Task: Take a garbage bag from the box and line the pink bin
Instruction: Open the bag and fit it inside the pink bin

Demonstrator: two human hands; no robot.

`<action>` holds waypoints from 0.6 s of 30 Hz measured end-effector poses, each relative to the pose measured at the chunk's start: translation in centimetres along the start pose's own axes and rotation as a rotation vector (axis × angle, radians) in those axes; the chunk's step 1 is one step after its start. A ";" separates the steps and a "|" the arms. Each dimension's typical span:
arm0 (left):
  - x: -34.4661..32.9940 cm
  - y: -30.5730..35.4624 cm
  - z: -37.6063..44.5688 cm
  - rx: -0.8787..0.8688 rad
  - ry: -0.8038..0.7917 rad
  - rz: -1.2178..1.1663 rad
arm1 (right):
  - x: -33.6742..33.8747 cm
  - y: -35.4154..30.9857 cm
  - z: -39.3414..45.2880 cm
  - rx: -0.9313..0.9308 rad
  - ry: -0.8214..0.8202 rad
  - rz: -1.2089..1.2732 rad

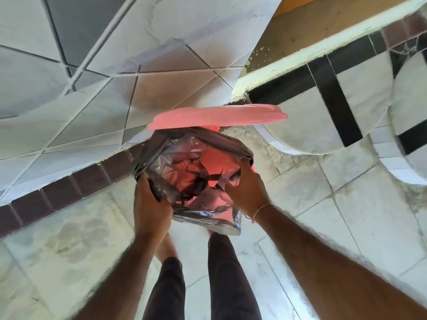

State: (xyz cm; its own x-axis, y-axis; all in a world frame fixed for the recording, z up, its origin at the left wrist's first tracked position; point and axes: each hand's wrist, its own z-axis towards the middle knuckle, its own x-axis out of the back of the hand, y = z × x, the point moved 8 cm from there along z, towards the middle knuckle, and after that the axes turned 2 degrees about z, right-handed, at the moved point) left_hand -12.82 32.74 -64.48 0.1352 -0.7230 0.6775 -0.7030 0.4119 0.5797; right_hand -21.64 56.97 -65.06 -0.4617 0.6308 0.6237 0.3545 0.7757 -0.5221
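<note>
Tiled floor and wall corner: liner going over the pink bin, lid up.
Left hand and right hand each grip the garbage bag edge, bin between them; next, probably tuck the loose near edge down.

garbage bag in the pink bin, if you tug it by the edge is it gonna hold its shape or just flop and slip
The garbage bag probably flops: it lies crumpled in loose folds inside the pink bin. Its glossy sheen suggests thin, slippery, very light film. Both the left hand and the right hand grip its edge, so one hand alone might let it sag.
</note>
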 end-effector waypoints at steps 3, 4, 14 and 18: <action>-1.2 1.3 -0.9 -0.074 -0.056 0.040 | 0.4 0.9 0.1 -0.016 0.046 -0.033; -2.5 0.6 -1.5 -0.086 -0.147 0.090 | 0.2 2.5 0.0 -0.091 0.011 -0.092; -3.9 -6.8 -1.5 0.150 -0.311 0.356 | 0.8 11.3 -0.6 -0.360 -0.139 -0.417; -4.7 -3.5 -0.4 0.019 -0.248 0.262 | 0.2 10.1 0.4 -0.249 -0.127 -0.465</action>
State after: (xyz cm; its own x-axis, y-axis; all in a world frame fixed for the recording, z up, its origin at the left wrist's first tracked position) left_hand -10.69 34.95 -69.55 -0.2230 -0.7077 0.6704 -0.7046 0.5923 0.3909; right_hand -18.51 64.95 -70.45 -0.7050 0.2242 0.6729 0.2639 0.9635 -0.0445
